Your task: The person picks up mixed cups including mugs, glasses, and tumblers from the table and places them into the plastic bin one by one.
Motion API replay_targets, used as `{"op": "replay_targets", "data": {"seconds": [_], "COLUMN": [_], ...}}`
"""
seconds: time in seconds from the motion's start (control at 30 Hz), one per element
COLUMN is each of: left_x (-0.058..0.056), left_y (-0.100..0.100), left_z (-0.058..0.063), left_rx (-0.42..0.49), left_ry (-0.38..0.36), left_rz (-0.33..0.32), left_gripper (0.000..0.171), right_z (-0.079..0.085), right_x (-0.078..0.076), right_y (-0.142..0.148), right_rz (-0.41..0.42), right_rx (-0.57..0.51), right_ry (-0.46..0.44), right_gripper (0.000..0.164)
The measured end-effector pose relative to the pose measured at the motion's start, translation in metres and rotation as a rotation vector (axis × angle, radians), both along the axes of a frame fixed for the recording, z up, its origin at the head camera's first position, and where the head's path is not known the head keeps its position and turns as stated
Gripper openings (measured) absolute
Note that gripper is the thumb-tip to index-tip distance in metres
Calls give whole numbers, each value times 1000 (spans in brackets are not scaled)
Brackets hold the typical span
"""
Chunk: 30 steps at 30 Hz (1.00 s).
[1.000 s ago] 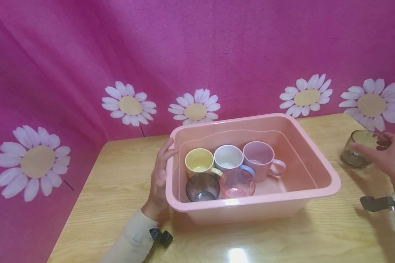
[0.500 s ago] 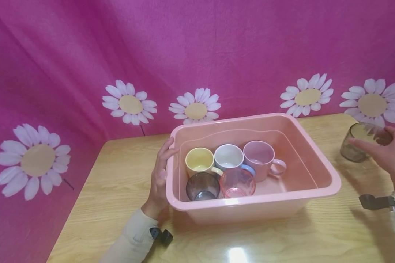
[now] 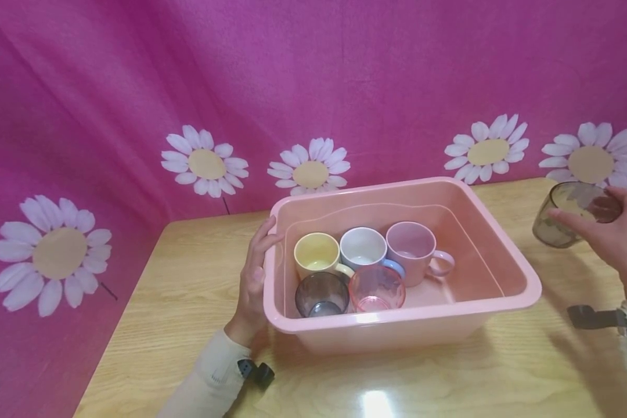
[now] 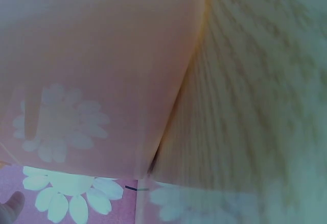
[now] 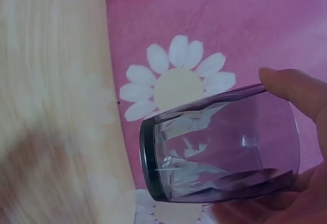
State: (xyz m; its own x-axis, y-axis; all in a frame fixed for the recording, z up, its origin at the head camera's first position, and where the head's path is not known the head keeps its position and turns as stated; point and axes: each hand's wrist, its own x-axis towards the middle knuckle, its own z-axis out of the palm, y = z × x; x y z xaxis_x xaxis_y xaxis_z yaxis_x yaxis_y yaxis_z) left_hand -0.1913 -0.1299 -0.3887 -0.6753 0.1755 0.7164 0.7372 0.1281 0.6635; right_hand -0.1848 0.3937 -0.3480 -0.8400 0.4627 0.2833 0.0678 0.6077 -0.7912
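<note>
My right hand grips a smoky grey glass tumbler near its rim, thumb on one side and fingers on the other. It hangs above the table, right of the pink plastic basin. In the right wrist view the thick base of the tumbler faces left and nothing shows inside. My left hand holds the basin's left rim, fingertips hooked over it. Inside stand a yellow mug, a white mug with blue handle, a pink-lilac mug, a dark glass and a pink glass.
The basin stands on a light wooden table. Bare basin floor shows right of the cups. A magenta cloth with large daisies hangs behind the table and to the left.
My right hand has lifted the grey tumbler up from the table and moved it slightly left. The left hand and the basin stay where they were.
</note>
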Motion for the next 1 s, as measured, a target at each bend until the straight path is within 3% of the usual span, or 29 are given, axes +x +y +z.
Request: {"op": "replay_targets", "data": {"seconds": [0.3,0.53,0.73,1.0], "left_x": [-3,-4,-7,-5], "left_y": [0,-1,-2,-2], "left_z": [-2,-1,2,-2], "left_rx": [1,12,-10,-10], "left_ry": [40,18,57,50], "left_rz": [2,-9,8,2], "left_gripper": [60,59,62,62], "right_z": [8,17,22,23], "right_x": [4,4,5,9], "right_y": [-10,-16,-22,-25], "right_rz": [0,3,-13,-17], "right_rx": [-15,15,5,-13], "right_ry": [3,25,6,9], "right_gripper": [86,82,84,84]}}
